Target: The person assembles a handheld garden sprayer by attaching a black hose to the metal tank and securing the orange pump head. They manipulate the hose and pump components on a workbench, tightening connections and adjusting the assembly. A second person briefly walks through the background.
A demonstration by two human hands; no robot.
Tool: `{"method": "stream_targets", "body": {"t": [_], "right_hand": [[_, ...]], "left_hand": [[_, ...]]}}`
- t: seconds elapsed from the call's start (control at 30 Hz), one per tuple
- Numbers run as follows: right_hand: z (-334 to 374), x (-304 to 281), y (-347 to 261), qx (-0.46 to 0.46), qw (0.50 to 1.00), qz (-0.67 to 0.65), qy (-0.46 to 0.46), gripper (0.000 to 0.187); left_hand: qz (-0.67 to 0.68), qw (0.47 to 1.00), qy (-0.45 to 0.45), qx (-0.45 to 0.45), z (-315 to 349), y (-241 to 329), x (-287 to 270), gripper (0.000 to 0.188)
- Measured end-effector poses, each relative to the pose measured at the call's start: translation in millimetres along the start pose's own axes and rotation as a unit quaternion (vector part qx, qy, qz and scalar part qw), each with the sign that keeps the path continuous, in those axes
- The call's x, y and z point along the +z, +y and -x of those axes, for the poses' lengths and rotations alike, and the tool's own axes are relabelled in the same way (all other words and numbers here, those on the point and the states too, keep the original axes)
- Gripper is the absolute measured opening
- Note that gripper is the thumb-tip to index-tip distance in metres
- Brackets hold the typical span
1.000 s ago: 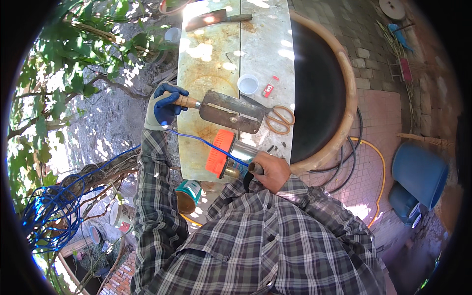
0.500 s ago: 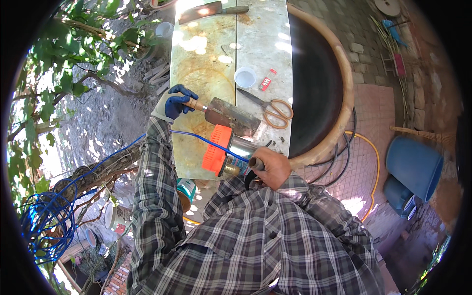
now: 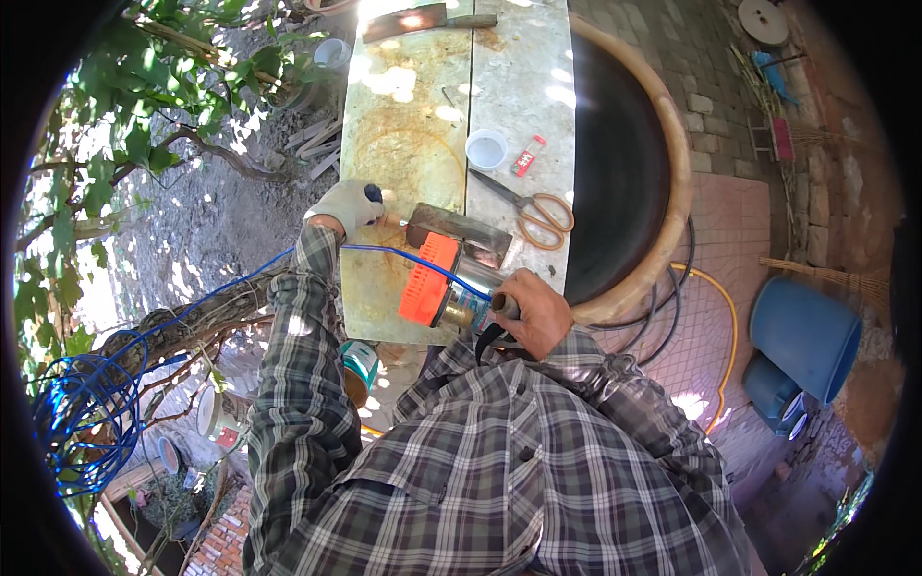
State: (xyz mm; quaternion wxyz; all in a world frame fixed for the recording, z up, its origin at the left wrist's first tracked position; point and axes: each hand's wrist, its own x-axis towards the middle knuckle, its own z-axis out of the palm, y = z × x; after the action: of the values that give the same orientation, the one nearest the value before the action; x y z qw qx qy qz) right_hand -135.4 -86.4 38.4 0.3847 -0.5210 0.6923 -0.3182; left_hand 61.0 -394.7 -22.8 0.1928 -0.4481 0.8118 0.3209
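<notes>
My left hand (image 3: pixel 348 206), in a pale glove with blue on the fingers, is closed at the left side of the table around the handle of a cleaver. The handle is mostly hidden and blurred; the dark, rusty blade (image 3: pixel 457 233) extends to the right over the table. My bare right hand (image 3: pixel 538 312) grips the round brown handle (image 3: pixel 506 305) of a corded power tool (image 3: pixel 430 280) with an orange vented end and silver body. Its blue cord (image 3: pixel 392 251) crosses above it. The tool's orange end lies just below the blade, and whether they touch I cannot tell.
Scissors (image 3: pixel 545 221), a small white bowl (image 3: pixel 487 150) and a red-and-clear packet (image 3: pixel 528 156) lie on the table (image 3: pixel 389 134). Another cleaver (image 3: pixel 411 22) is at its far end. A large dark vat (image 3: pixel 677 154) stands at right. Blue cord coils (image 3: pixel 86 422) hang at left.
My left hand has turned so the glove's back shows and the wooden handle is covered. The blade has tilted. My right hand and the power tool have barely shifted.
</notes>
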Motion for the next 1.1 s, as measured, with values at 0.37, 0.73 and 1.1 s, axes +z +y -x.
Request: {"method": "stream_targets", "body": {"t": [0.37, 0.73, 1.1], "right_hand": [[8, -18, 22, 0.026, 0.998, -0.042, 0.025, 0.021], [-4, -42, 46, 0.057, 0.995, -0.016, 0.081, 0.035], [-10, -57, 51, 0.054, 0.996, -0.034, 0.063, 0.039]], "left_hand": [[-0.074, 0.985, 0.149, 0.049, 31, 30, 9, 0.032], [0.133, 0.948, -0.062, 0.281, 95, 209, 23, 0.036], [0.29, 0.933, -0.058, 0.206, 98, 232, 52, 0.025]]}}
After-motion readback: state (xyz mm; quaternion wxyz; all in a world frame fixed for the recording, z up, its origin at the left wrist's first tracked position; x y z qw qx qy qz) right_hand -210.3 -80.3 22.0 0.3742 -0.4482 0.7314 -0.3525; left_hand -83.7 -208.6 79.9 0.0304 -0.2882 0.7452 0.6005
